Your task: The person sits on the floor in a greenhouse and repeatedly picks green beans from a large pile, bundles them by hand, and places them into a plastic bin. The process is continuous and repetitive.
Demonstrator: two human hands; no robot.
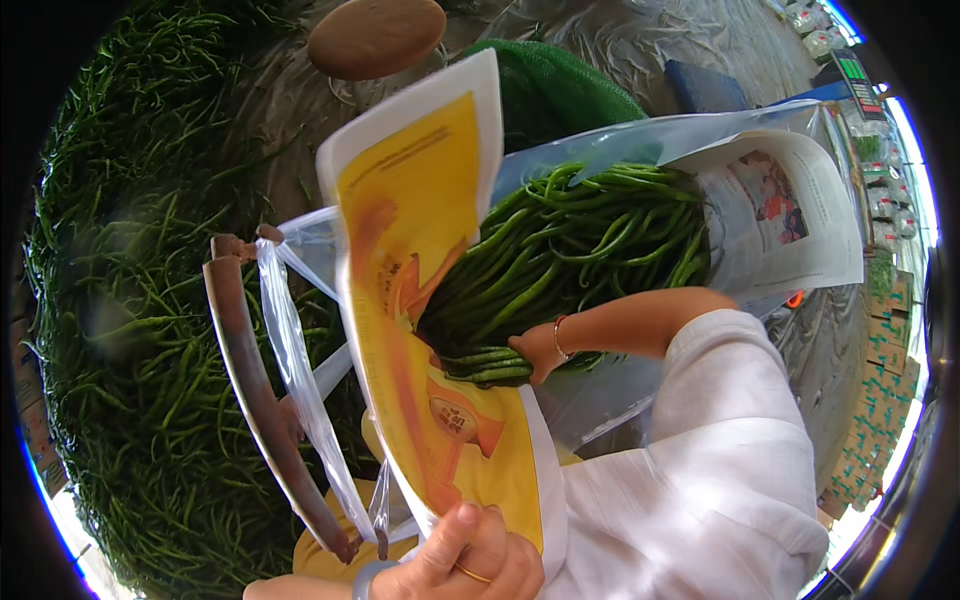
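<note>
Long green chili peppers (600,232) lie in a dense layer in a clear plastic bag (585,154) lined with printed paper. My right hand (540,349), with a bracelet at the wrist, is closed around a small bundle of peppers (487,365) at the lower edge of the layer. A yellow and white printed sheet (420,247) stands up along the left side of the peppers. My left hand (472,555), wearing a ring and a band at the wrist, grips that sheet's lower end. Its fingertips are partly hidden.
A large heap of green peppers (150,337) covers the left side. A curved rusty metal bar (262,397) holds stretched plastic of the bag. A round brown stool seat (377,37), green netting (562,86) and a printed paper flap (787,210) are farther off. Cartons (877,420) stand at far right.
</note>
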